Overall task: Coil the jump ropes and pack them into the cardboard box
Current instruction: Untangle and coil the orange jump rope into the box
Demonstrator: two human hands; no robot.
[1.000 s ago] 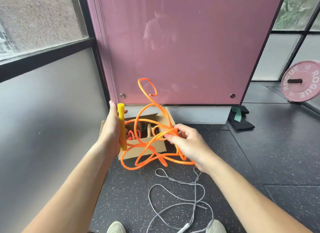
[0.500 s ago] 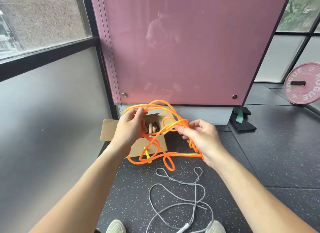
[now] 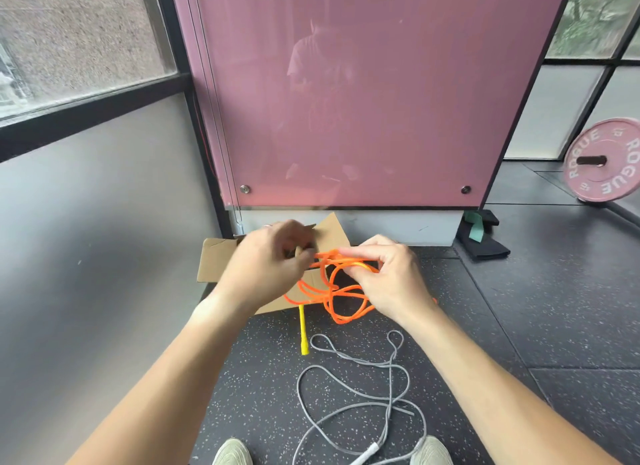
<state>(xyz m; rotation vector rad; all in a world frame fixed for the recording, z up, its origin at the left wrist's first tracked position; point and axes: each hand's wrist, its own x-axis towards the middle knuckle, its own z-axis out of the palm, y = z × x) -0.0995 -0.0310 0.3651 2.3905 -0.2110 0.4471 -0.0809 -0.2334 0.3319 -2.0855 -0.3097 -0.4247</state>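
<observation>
Orange jump rope (image 3: 332,291) loosely bunched over cardboard box (image 3: 214,260), left hand (image 3: 270,260) and right hand (image 3: 388,277) close together pinching its loops, yellow handle (image 3: 303,326) dangling outside, probably gonna spring apart or snag going in.

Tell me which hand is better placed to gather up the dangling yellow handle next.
Probably the left hand: the yellow handle hangs below, nearer it, while the right hand pinches the gathered loops of the orange jump rope and would likely spill them if it let go.
</observation>
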